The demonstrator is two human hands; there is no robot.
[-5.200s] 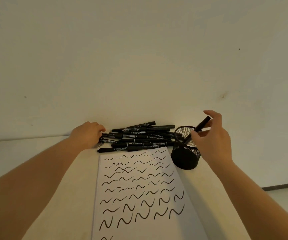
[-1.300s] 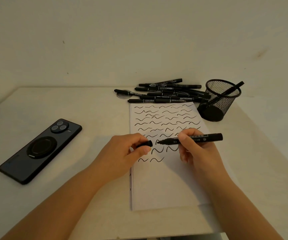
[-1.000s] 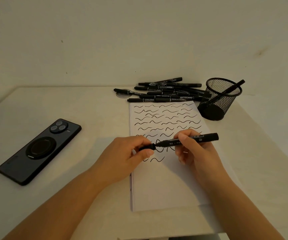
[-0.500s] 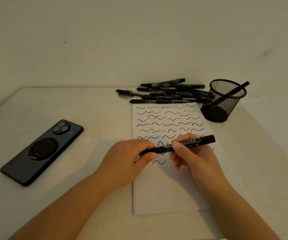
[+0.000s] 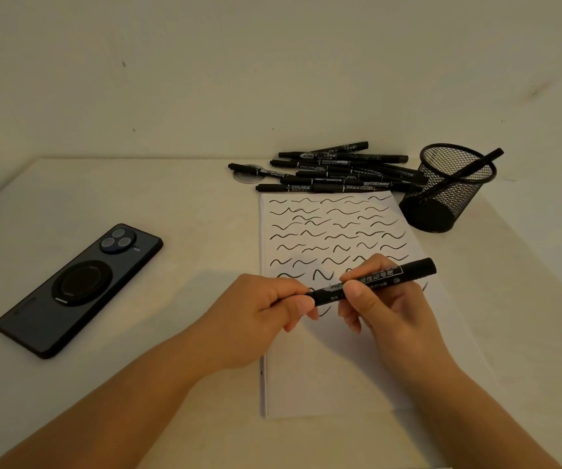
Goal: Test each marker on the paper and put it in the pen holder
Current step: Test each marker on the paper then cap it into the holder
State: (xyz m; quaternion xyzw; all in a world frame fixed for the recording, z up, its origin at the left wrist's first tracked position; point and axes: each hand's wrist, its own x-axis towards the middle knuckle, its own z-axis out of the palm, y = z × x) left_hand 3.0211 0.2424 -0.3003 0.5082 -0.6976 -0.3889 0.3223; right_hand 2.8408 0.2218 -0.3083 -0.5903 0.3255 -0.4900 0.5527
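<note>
Hands' grip [image 5: 327,299] pinching marker [image 5: 404,273], both ends

Cap pushed back onto marker [image 5: 374,282].

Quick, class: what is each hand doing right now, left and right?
Left hand: closed, pinching the cap end of the marker.
Right hand: closed, gripping the same marker's barrel above the paper.
</note>
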